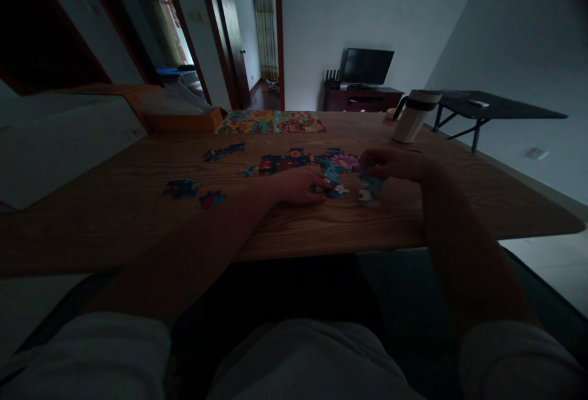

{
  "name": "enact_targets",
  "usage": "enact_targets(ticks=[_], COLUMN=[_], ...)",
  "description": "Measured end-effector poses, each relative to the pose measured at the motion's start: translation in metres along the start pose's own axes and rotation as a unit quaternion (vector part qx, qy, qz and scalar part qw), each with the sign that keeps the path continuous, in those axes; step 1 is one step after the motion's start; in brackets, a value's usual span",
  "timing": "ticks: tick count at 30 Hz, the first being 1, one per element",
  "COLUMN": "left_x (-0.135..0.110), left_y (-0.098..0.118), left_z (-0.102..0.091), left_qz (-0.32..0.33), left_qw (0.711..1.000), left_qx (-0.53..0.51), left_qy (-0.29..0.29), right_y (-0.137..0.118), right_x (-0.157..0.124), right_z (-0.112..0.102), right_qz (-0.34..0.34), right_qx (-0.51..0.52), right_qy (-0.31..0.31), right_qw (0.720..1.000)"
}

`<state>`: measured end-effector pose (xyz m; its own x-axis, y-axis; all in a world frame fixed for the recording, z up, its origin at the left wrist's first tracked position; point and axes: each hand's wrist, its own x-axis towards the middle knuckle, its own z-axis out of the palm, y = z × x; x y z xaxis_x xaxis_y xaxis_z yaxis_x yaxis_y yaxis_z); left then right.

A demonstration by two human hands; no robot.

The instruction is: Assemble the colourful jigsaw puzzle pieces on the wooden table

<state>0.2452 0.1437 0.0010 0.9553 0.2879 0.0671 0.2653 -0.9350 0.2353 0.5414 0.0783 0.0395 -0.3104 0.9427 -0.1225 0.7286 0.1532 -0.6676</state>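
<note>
Wooden table (110,222) keeps the jigsaw pieces (289,164) flat, with a picture box (271,122) at the far edge, seemingly left in view. Left hand (298,185) and right hand (395,164) rest apart on the pieces, perhaps steadying them; any grip is too dark to tell.

L hand (298,185) low, fingers pointing rt; R hand (395,164) arched, fingers curled down & pointing L.

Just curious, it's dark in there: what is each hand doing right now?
Left hand: open, fingertips resting on jigsaw pieces.
Right hand: curled over jigsaw pieces; cannot tell whether it holds one.
</note>
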Motion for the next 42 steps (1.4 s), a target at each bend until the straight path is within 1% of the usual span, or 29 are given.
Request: enact_targets(ticks=[2,4,6,8,11,13,17,21,26,30,32,37,39,42], left_x=[0.001,0.004,0.008,0.012,0.016,0.016,0.014,0.014,0.014,0.015,0.015,0.014,0.014,0.014], left_y=[0.005,0.011,0.017,0.021,0.021,0.018,0.010,0.007,0.010,0.011,0.010,0.006,0.006,0.006], left_z=[-0.001,-0.001,0.000,0.002,0.005,0.004,0.001,0.000,0.000,-0.001,-0.001,0.003,0.004,0.004], left_qz=[-0.025,-0.063,-0.088,-0.093,-0.102,-0.114,-0.123,-0.124,-0.121,-0.131,-0.134,-0.139,-0.139,-0.148], left_qw=[0.999,0.995,0.985,0.975,0.963,0.955,0.945,0.946,0.944,0.943,0.944,0.944,0.944,0.944], left_qx=[-0.021,-0.065,-0.116,-0.159,-0.204,-0.217,-0.217,-0.217,-0.225,-0.223,-0.212,-0.203,-0.205,-0.197], left_qy=[0.018,0.051,0.092,0.122,0.147,0.166,0.211,0.207,0.208,0.211,0.212,0.219,0.216,0.219], right_y=[-0.005,-0.010,-0.015,-0.021,-0.028,-0.030,-0.028,-0.025,-0.028,-0.027,-0.026,-0.031,-0.034,-0.033], right_x=[0.000,0.004,0.011,0.018,0.027,0.030,0.034,0.035,0.036,0.037,0.036,0.033,0.031,0.028], right_z=[0.003,0.010,0.020,0.031,0.045,0.049,0.050,0.050,0.054,0.055,0.055,0.054,0.053,0.049], right_qz=[-0.027,-0.040,-0.048,-0.065,-0.106,-0.124,-0.126,-0.145,-0.154,-0.139,-0.126,-0.112,-0.113,-0.119], right_qx=[0.038,0.072,0.107,0.138,0.165,0.179,0.163,0.156,0.174,0.152,0.142,0.102,0.105,0.143], right_qy=[0.048,0.091,0.120,0.134,0.137,0.124,0.092,0.089,0.137,0.158,0.153,0.100,0.102,0.120], right_qw=[0.998,0.992,0.986,0.979,0.971,0.968,0.974,0.973,0.963,0.966,0.970,0.983,0.983,0.975])
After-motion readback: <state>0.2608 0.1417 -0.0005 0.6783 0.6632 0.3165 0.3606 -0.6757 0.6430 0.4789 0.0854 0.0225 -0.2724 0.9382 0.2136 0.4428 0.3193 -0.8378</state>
